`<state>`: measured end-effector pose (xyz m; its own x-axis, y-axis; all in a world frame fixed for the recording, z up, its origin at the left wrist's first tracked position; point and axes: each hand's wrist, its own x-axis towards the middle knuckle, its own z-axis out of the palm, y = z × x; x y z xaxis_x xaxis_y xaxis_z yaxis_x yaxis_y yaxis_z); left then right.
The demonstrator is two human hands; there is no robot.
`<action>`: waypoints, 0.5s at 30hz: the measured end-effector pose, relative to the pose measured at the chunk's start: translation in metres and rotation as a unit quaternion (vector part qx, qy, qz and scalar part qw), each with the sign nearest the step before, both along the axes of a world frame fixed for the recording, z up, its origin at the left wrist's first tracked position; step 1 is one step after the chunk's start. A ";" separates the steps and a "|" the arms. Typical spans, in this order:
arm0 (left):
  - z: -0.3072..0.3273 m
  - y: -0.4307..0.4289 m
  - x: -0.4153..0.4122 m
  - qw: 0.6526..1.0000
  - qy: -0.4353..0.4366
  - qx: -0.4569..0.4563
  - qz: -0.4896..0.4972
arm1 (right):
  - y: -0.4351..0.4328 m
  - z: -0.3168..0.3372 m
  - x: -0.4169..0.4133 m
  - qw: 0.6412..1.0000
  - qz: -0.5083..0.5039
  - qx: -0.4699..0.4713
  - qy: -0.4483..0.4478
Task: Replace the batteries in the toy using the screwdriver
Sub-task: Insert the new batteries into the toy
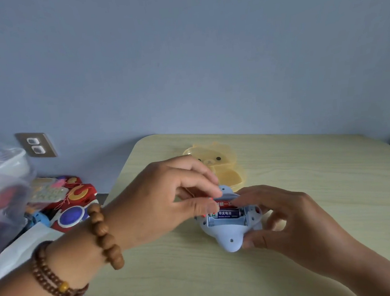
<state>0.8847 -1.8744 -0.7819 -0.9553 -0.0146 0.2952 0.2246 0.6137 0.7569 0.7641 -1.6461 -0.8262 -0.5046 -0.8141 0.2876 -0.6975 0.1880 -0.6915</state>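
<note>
- Toy (229, 235): one, pale blue smooth plastic with rounded lobes, lying underside up on the table near the front-centre; a small screw hole shows on the near lobe. Its battery bay is open, a rectangular recess whose long axis runs left to right.
- Batteries: two visible in the bay, cylinders lying side by side with their long axes left to right. The near battery (227, 213) has a dark blue glossy label with white print; the far battery (224, 203) has a red label and is partly covered by fingers.
- Left hand (167, 196): fingers curled, thumb and forefinger pinched at the left end of the red battery; two bracelets of brown wooden beads on the wrist, one large-beaded, one fine-beaded.
- Right hand (285, 215): half closed around the toy's right side, thumb on the near lobe, fingertips at the far edge of the bay.
- Table (309, 185): one, light wood-grain top with rounded corner.
- Yellow container (226, 168): one, translucent plastic, bear-shaped, just behind the toy.
- Other toys (72, 204): a heap of coloured plastic off the table's left edge; count unclear.
</note>
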 end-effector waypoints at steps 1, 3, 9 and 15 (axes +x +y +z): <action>-0.001 0.006 -0.003 0.999 0.031 -0.021 0.009 | 0.000 0.000 0.000 1.000 0.000 0.000 -0.001; -0.003 0.017 -0.009 0.996 0.078 -0.049 0.016 | 0.000 -0.001 0.000 1.000 -0.003 -0.002 -0.004; -0.005 0.034 -0.013 0.987 0.105 -0.120 0.018 | 0.001 0.002 0.002 1.000 -0.004 0.002 -0.006; -0.009 0.035 -0.009 0.985 0.079 -0.150 0.005 | 0.001 0.003 0.004 1.000 -0.020 0.020 -0.004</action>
